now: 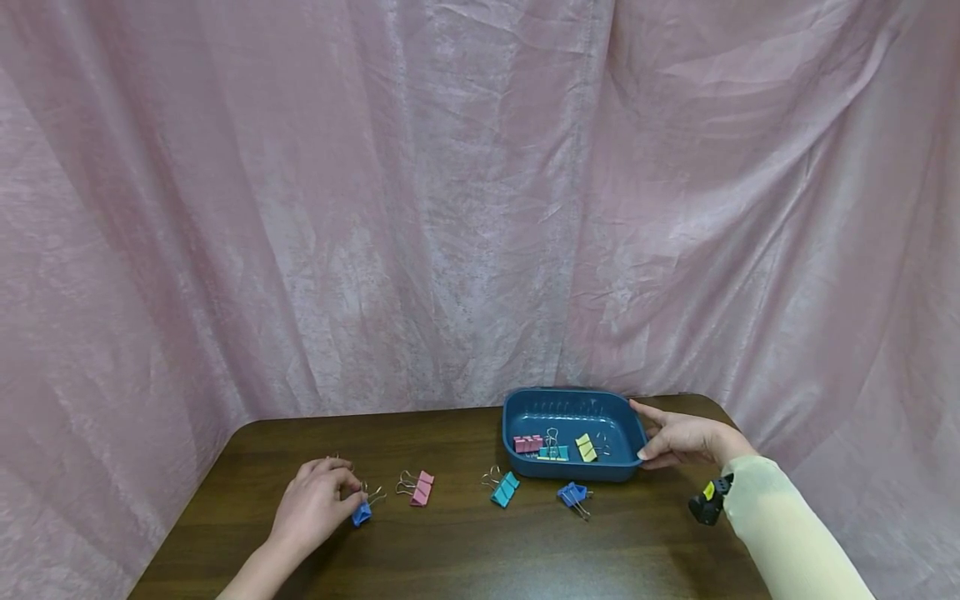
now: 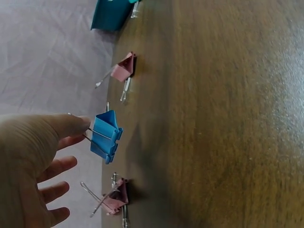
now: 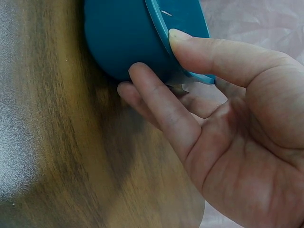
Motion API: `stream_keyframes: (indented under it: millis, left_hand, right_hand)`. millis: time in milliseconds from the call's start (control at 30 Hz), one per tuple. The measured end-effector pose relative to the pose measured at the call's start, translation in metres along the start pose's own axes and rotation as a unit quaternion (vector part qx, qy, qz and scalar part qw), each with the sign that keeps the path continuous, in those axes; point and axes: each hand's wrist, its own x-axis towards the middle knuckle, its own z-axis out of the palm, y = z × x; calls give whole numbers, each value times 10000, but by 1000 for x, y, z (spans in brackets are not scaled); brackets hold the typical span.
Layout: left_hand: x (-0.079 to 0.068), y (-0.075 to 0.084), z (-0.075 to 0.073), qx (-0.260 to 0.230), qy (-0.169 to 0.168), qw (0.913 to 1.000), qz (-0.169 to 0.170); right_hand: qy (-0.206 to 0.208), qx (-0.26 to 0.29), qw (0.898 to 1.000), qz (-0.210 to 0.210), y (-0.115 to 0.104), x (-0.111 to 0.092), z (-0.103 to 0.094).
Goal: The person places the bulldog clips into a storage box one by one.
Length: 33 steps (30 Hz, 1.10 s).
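Note:
My left hand (image 1: 318, 500) pinches a blue binder clip (image 2: 105, 135) by its wire handle between thumb and index finger, over the table's left part. Below it in the left wrist view lies a pink binder clip (image 2: 116, 197), mostly hidden behind the hand in the head view. My right hand (image 1: 686, 439) holds the right end of a blue plastic tray (image 1: 577, 472). In the right wrist view the thumb (image 3: 199, 52) lies on the rim and fingers touch the outer wall. Inside the tray are a pink clip (image 1: 528, 444), a teal clip (image 1: 553, 453) and a yellow clip (image 1: 586, 448).
On the wooden table (image 1: 450, 550), a pink clip (image 1: 422, 489), a teal clip (image 1: 505, 490) and another blue clip (image 1: 572, 493) lie between the left hand and the tray's front. A pink curtain (image 1: 450, 250) hangs behind the table's back edge.

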Motion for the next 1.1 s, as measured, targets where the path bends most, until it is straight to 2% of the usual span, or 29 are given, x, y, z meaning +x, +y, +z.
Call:
stream_keyframes:
  millis: [200,400,1100]
  left_hand:
    - [0,7,-8,-163,212,9996,98]
    - [0,15,-16,-315,230,9991,147]
    - [5,37,-26,-570,403,9971,313]
  right_hand:
    - [-17,-28,10000,-2,0,-1,-1]
    - [-35,-29,10000,-4,0,-2,-1]
    - [2,18,10000,-20,1,0,0]
